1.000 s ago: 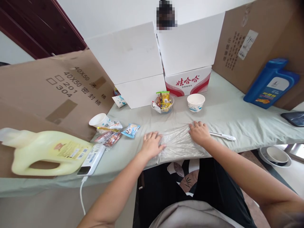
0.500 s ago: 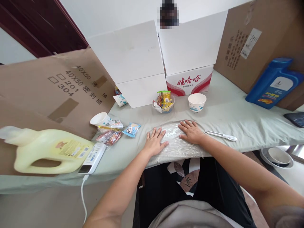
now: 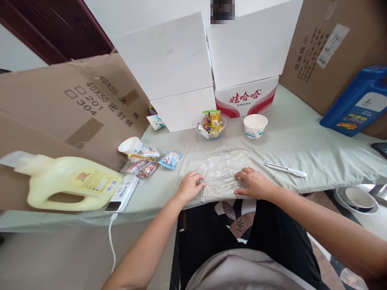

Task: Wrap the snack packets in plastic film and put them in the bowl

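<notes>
A crinkled clear plastic bag (image 3: 222,173) lies flat on the pale green cloth of the table (image 3: 302,141), right at its near edge. My left hand (image 3: 189,187) rests on the bag's left edge with its fingers curled, pinching the plastic. My right hand (image 3: 254,183) lies on the bag's near right corner, fingers bent and pressing down on it. Beyond the bag stand a small clear bowl of wrapped snacks (image 3: 211,125) and an empty white paper bowl (image 3: 255,125).
A white pen (image 3: 286,170) lies right of the bag. Snack packets (image 3: 151,163) and a tipped paper cup (image 3: 130,146) lie to the left, beside a yellow jug (image 3: 66,183) and a white power strip (image 3: 122,193). White boxes (image 3: 187,68) and cardboard (image 3: 60,108) line the back; a blue jug (image 3: 356,100) stands at the right.
Both hands slid back along the bag toward the table's near edge. Their flat, spread fingers have curled, the left hand now pinching the bag's left edge.
</notes>
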`<control>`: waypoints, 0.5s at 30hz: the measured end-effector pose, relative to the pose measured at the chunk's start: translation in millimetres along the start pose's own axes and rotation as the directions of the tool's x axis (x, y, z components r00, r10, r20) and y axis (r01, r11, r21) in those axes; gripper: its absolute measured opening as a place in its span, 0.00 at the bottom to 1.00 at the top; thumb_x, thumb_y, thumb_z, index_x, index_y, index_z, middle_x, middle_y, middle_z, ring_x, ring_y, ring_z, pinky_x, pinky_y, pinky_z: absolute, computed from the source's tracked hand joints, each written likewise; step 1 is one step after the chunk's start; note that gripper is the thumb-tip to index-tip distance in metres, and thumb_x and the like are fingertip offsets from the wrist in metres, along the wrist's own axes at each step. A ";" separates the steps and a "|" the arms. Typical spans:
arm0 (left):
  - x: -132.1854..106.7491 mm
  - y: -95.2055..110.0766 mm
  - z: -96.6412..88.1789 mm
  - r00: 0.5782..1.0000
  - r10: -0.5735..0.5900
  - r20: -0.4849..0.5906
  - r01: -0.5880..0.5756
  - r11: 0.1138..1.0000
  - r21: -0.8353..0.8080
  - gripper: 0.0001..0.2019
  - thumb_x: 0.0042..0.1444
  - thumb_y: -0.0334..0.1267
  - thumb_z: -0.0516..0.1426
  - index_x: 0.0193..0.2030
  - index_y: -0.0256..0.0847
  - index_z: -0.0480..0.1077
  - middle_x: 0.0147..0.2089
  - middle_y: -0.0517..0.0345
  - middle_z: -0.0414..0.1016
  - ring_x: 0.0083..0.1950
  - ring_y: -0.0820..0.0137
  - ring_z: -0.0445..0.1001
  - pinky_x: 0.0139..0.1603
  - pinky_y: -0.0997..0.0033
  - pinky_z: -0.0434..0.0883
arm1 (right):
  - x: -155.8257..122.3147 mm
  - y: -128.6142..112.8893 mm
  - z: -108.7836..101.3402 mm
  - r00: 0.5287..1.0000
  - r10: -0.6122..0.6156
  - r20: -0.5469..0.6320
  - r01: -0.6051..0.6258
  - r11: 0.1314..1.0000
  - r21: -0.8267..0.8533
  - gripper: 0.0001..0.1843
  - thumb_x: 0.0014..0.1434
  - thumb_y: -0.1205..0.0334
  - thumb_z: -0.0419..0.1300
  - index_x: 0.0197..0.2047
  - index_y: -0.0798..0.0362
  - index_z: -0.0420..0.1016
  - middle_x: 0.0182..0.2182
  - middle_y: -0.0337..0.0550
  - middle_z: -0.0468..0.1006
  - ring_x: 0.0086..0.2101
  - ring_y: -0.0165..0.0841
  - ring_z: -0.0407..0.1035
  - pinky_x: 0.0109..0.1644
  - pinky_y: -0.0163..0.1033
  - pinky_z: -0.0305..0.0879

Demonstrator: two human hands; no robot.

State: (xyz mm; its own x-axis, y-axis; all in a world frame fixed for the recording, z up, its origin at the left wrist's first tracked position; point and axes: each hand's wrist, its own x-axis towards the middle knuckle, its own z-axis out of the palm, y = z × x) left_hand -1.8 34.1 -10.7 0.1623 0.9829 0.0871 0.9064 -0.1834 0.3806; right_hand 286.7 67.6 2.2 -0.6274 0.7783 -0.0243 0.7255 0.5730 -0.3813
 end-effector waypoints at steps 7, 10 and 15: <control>-22.2 -4.8 -4.7 0.989 -0.017 -0.144 -0.035 0.934 -0.355 0.04 0.54 0.36 0.55 0.30 0.42 0.63 0.44 0.55 0.75 0.49 0.66 0.73 0.53 0.62 0.68 | -35.5 14.7 -1.0 1.000 -0.025 -0.010 0.026 0.999 0.043 0.15 0.54 0.56 0.65 0.44 0.52 0.75 0.39 0.47 0.75 0.44 0.41 0.68 0.49 0.43 0.65; -33.9 -4.3 -9.5 0.990 -0.087 -0.108 0.027 0.884 -0.467 0.06 0.55 0.38 0.55 0.31 0.43 0.61 0.39 0.57 0.77 0.45 0.66 0.75 0.51 0.63 0.70 | -49.0 13.9 -3.6 0.994 -0.100 -0.035 0.103 0.990 0.094 0.06 0.54 0.61 0.64 0.37 0.51 0.75 0.39 0.46 0.75 0.44 0.40 0.67 0.49 0.44 0.65; -48.6 -6.9 -19.3 0.989 -0.132 -0.060 0.081 0.848 -0.524 0.07 0.53 0.41 0.58 0.37 0.42 0.68 0.37 0.57 0.75 0.41 0.68 0.75 0.46 0.66 0.71 | -69.5 10.5 -9.2 0.977 -0.187 -0.104 0.210 0.933 0.292 0.05 0.56 0.68 0.54 0.33 0.50 0.71 0.44 0.46 0.76 0.51 0.40 0.66 0.56 0.49 0.63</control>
State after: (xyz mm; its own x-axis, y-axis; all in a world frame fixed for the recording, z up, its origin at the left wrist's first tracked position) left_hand -23.4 -12.7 0.2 0.0180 0.9957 0.0913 0.5772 -0.0849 0.8122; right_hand 340.4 21.9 8.4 -0.7192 0.6798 0.1435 0.4626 0.6227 -0.6311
